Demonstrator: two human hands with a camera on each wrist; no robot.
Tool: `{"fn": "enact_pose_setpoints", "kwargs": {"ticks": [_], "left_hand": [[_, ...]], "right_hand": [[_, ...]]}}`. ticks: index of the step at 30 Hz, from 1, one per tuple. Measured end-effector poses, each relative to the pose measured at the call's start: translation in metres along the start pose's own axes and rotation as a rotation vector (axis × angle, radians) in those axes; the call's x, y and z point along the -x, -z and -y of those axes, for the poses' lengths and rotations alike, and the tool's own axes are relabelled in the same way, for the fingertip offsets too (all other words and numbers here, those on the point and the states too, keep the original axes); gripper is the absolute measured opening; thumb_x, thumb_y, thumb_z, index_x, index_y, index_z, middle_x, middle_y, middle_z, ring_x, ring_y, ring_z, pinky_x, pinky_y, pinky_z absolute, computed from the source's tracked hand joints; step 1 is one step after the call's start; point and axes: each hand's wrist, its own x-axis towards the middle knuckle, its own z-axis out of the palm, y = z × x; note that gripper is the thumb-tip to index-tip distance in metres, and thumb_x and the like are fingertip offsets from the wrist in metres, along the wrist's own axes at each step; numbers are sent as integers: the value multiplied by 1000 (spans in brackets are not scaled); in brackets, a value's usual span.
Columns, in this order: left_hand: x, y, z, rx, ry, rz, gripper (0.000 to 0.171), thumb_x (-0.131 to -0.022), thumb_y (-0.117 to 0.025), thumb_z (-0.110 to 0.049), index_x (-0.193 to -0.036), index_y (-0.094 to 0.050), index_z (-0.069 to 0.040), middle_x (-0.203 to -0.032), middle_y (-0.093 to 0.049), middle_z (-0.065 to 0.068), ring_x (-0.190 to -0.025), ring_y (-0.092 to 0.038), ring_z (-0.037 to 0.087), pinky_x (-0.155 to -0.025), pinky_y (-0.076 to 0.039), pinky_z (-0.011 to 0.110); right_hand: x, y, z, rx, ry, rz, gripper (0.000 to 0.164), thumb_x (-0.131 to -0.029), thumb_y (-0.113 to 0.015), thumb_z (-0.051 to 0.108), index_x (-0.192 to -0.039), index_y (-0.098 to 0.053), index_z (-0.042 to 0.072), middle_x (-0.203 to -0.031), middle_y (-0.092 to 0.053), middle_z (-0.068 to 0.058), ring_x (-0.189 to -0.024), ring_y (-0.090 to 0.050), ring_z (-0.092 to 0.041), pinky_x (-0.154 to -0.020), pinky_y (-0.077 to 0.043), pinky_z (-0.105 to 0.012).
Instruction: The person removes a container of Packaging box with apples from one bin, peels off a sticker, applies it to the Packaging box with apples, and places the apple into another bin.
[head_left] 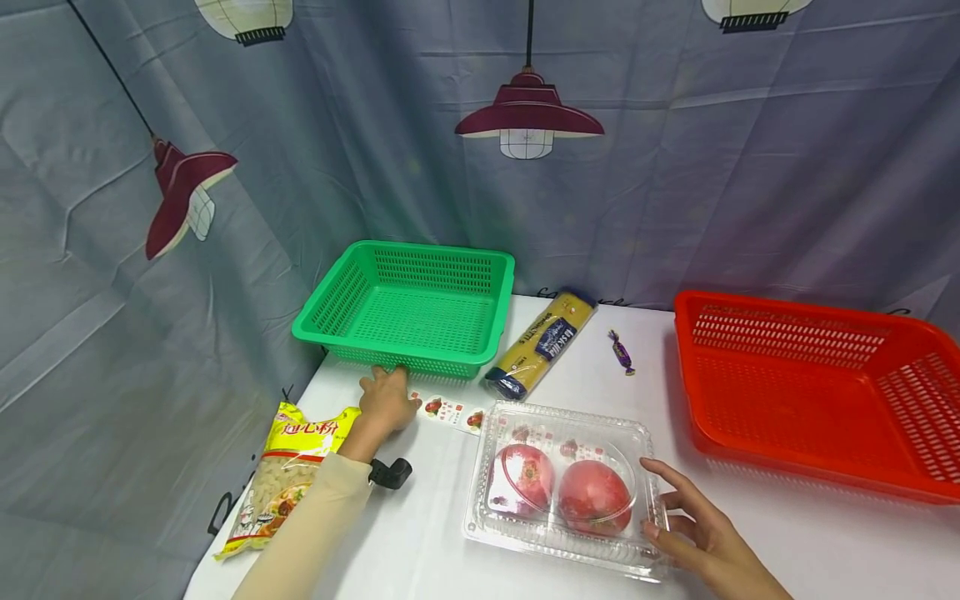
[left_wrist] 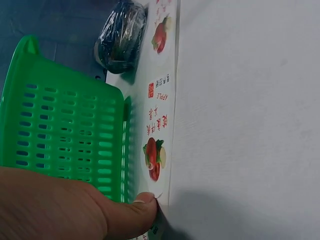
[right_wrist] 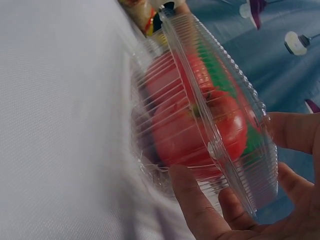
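My left hand point(head_left: 387, 402) is down at the near wall of the green basket point(head_left: 405, 364). Its thumb lies on the left end of a printed paper strip point(head_left: 452, 412) with apple pictures, and its fingers are on the basket side; the left wrist view hides the fingertips. On the right, my right hand point(head_left: 701, 529) grips the right edge of a clear plastic clamshell box point(head_left: 558, 554), thumb and fingers around it. Two red apples point(right_wrist: 192, 125) are inside the box, visible through the ribbed plastic.
A yellow pack of spaghetti point(head_left: 543, 343) lies beside the green basket. To its right is a small purple wrapped candy point(head_left: 621, 353), then a red basket point(head_left: 787, 400). A bag of macaroni point(head_left: 281, 483) lies by the left forearm on the white table point(head_left: 408, 542).
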Motion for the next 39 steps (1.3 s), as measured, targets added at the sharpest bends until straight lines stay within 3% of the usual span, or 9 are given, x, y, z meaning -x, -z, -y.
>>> {"fn": "enact_pose_setpoints", "kwargs": {"ticks": [10,14,17,19,28,34,39], "left_hand": [[-6,7,1,-10,13,33,24,-86,-74,-21,-87,-61,-1,-94,-49,24,-102,-46,48,-75,-44,56],[-7,7,0,-5,31,41,24,-88,-72,-21,-82,-60,-2,-111,-49,34,-107,-42,50,-77,-44,57],[-7,6,0,26,50,48,25,-89,-72,-19,-90,-63,3,-129,-38,44,-109,-41,54,-74,-47,56],[-7,7,0,45,55,50,27,-89,-72,-19,-95,-63,6,-129,-36,45,-107,-44,54,-71,-49,55],[-7,10,2,47,70,67,26,-88,-70,-22,-98,-61,1,-99,-54,24,-99,-48,46,-76,-44,56],[-2,19,1,131,-15,21,35,-87,-70,-13,-118,-64,2,-112,-62,25,-106,-56,47,-85,-45,57],[6,31,-6,175,-106,-2,28,-81,-75,-9,-106,-66,3,-94,-65,16,-92,-59,38,-78,-46,50]], "right_hand": [[-1,0,0,-2,-5,-3,76,-89,-70,14,-153,-30,22,-120,-48,-20,-93,-62,-26,-77,-55,-31],[0,0,1,1,-5,-9,76,-88,-71,14,-153,-31,23,-120,-48,-19,-95,-61,-25,-77,-55,-32],[0,0,1,1,-14,-10,76,-88,-71,15,-153,-31,23,-120,-49,-19,-95,-61,-25,-77,-55,-31],[0,0,1,2,-21,-10,77,-88,-71,15,-153,-30,24,-120,-49,-19,-94,-62,-25,-77,-55,-31],[-1,0,2,13,-37,-16,77,-88,-72,17,-152,-31,25,-122,-48,-17,-97,-59,-24,-78,-55,-31],[-1,0,1,20,-24,-13,77,-87,-72,17,-152,-31,24,-122,-48,-18,-97,-60,-24,-78,-55,-31],[0,0,2,21,-22,-19,77,-87,-72,16,-152,-32,24,-121,-48,-17,-96,-60,-23,-77,-55,-31]]}}
